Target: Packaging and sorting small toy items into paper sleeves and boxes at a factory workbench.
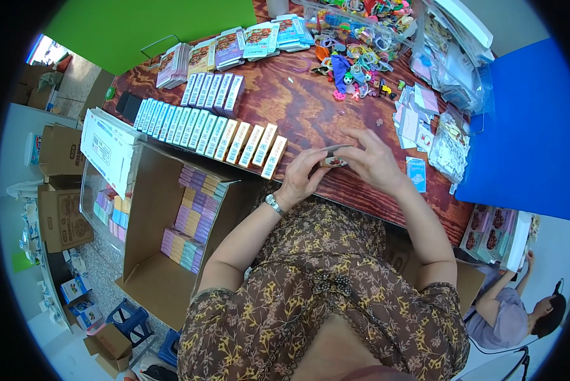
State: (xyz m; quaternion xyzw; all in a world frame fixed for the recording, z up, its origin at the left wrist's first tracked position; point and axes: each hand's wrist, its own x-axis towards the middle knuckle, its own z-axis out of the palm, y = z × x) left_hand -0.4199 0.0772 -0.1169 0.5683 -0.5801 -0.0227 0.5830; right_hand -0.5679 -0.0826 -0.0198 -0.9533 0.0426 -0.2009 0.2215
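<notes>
A small printed carton (335, 162) is held at the table's near edge, partly hidden by my fingers. My left hand (299, 178), with a watch on its wrist, is closed around the carton's left side. From the right, my right hand (372, 159) pinches its top and right edge, fingers bent. Left of my hands stands a long row of filled small boxes (199, 132), cream ones nearest me, then green and blue. Behind that row is a shorter row of purple boxes (215, 92). A blue flat card (415, 173) lies right of my right forearm.
Stacks of flat cartons (226, 48) line the far edge of the wood-patterned table (278, 95). Small plastic toys (355, 70) are heaped beyond my hands. Loose cards (415, 114) and a bag of white pieces (450, 143) lie right. An open cardboard box (151, 254) holds packed cartons below left. Another person (507, 311) sits at right.
</notes>
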